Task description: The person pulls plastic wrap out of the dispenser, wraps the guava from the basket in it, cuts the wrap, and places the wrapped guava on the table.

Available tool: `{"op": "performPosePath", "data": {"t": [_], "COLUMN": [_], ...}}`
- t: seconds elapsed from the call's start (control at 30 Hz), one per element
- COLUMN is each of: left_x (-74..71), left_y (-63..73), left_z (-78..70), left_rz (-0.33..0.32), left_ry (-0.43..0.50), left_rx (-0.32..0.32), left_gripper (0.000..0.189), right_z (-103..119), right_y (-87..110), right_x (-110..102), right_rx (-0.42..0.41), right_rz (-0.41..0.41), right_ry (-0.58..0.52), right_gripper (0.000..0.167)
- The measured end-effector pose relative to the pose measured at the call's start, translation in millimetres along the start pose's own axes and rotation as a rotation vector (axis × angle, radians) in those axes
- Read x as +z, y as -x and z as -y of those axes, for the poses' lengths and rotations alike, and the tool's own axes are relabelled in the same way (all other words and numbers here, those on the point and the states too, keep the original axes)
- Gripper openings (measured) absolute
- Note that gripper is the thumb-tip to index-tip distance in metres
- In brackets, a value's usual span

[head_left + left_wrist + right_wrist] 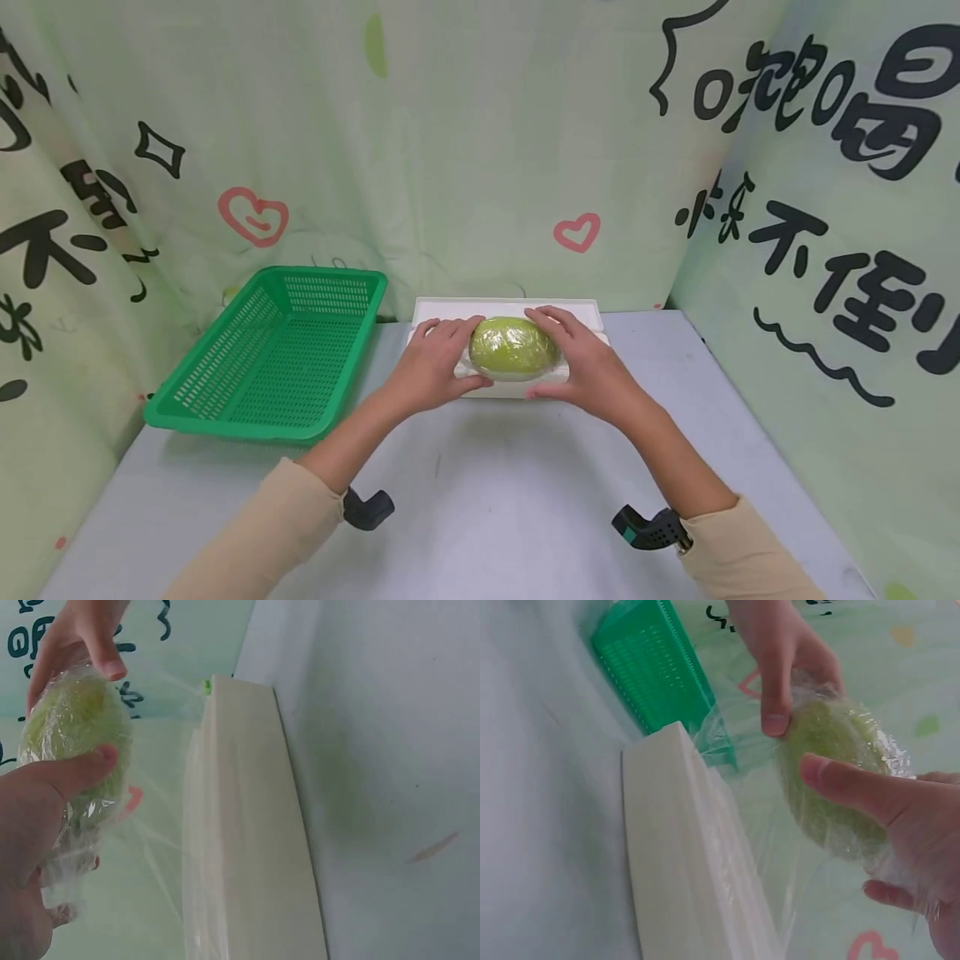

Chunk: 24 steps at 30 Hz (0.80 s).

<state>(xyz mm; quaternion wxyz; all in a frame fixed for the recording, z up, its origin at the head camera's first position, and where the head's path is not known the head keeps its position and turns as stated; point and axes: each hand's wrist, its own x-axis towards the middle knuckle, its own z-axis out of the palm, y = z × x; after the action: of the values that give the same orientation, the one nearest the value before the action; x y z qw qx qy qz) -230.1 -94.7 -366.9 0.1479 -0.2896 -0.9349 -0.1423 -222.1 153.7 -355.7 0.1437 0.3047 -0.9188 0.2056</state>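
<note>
An oval green fruit (513, 347), wrapped in shiny clear plastic film, is held up between both hands above a long white box (504, 307). The left hand (441, 360) grips its left end, thumb on the near side and fingers over the far side. At the right end, the right hand (588, 363) holds it in the same way. Both wrist views show the thumbs pressed on the wrapped fruit (838, 776). Clear film (769, 832) stretches from the white box (667, 825) up to the fruit, and loose film hangs around the fingers.
A green plastic basket (255, 421) with slotted sides stands to the left on the pale table (480, 500). Printed curtains (465, 150) hang behind and at both sides. Black bands (367, 510) sit on both wrists.
</note>
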Motion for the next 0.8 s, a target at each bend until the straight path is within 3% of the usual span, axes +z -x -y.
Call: {"op": "performPosePath", "data": {"t": [0.23, 0.4, 0.53, 0.67, 0.8], "left_x": [-6.2, -7.1, -6.4, -8.0, -5.6], "left_y": [-8.8, -16.2, -19.1, -16.6, -9.5], "left_z": [6.0, 10.5, 12.9, 11.4, 6.2], "left_rz": [0.176, 0.260, 0.313, 0.315, 0.218], "left_ry": [0.105, 0.160, 0.175, 0.120, -0.033], "left_rx": [-0.063, -0.070, -0.098, -0.108, -0.038], "left_gripper": [0.079, 0.077, 0.082, 0.093, 0.101], "right_z": [-7.2, -12.3, -14.6, -15.8, -17.3], "right_y": [2.2, 2.7, 2.1, 1.1, 0.0], "right_x": [19.0, 30.8, 34.8, 34.0, 31.1], "right_rx": [-0.084, -0.102, -0.095, -0.063, -0.005], "right_rz": [-0.100, -0.160, -0.156, -0.106, -0.031], "right_ry": [0.166, 0.212, 0.199, 0.133, 0.036], "right_gripper": [0.109, 0.108, 0.101, 0.094, 0.091]}}
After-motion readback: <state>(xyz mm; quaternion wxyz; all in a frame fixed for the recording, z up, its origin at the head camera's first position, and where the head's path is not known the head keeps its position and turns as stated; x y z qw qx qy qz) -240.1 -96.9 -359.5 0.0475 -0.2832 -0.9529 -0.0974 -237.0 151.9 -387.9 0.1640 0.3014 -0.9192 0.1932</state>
